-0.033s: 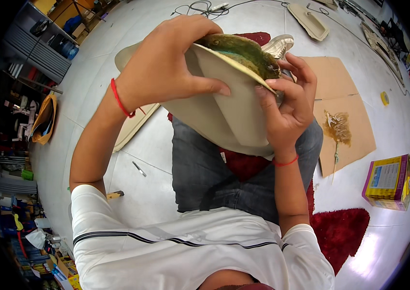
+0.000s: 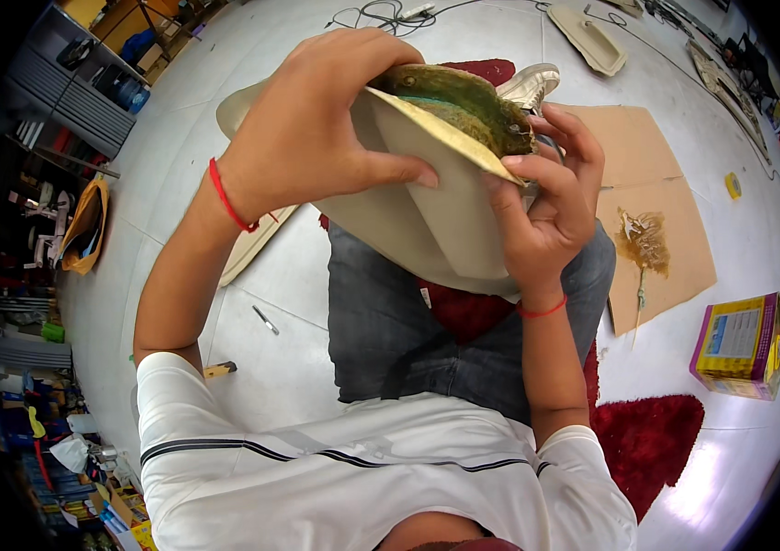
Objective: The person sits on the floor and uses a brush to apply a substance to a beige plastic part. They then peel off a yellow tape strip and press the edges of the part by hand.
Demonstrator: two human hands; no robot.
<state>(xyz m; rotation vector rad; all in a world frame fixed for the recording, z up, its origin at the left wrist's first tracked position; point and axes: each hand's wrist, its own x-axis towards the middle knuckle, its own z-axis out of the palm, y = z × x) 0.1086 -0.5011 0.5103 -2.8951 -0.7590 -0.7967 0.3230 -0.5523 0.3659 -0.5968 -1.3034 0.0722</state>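
A curved beige moulded panel (image 2: 450, 207) is held up above my lap, tilted. Its far side shows a rough, glossy green-brown layer (image 2: 463, 106) like resin, beside a pale yellow edge (image 2: 445, 129). My left hand (image 2: 321, 119) grips the panel, its thumb on the smooth beige face and its fingers over the far edge. At the panel's right end, my right hand (image 2: 551, 197) pinches the yellow edge between thumb and forefinger. The other right fingers curl behind, partly hidden.
A brush (image 2: 640, 289) lies over a brown stain on flat cardboard (image 2: 675, 216) at right. Nearby are a rectangular tin (image 2: 739, 344), a tape roll (image 2: 733, 185) and red furry mats (image 2: 647, 450). Other beige panels (image 2: 585, 41) and a pen-like tool (image 2: 265, 320) lie on the floor.
The panel has tilted slightly, so more of its yellow edge and green-brown side shows. Both hands keep hold of it in nearly the same place.
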